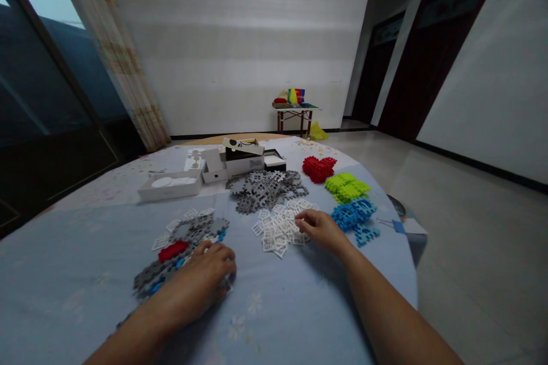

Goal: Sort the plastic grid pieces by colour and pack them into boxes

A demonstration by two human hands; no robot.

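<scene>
On the left of the table lies a flat assembly (pixel 192 230) of grey, white, red and blue interlocking plastic pieces. My left hand (pixel 208 274) rests over its right side with bent fingers gripping that edge, and the forearm covers part of it. At the right edge of a pile of white square lattice pieces (pixel 278 225) is my right hand (pixel 317 226). Its thumb and fingers are drawn together; whatever is between them is hidden. Just behind the white pile sits a heap of grey interlocking pieces (pixel 261 189).
Red (pixel 319 169), lime green (pixel 346 187) and blue pieces (pixel 353 215) lie along the table's right side. An open white box (pixel 171 185) and several smaller boxes (pixel 244 159) stand at the back. A stool-like object (pixel 413 234) is beside the right edge.
</scene>
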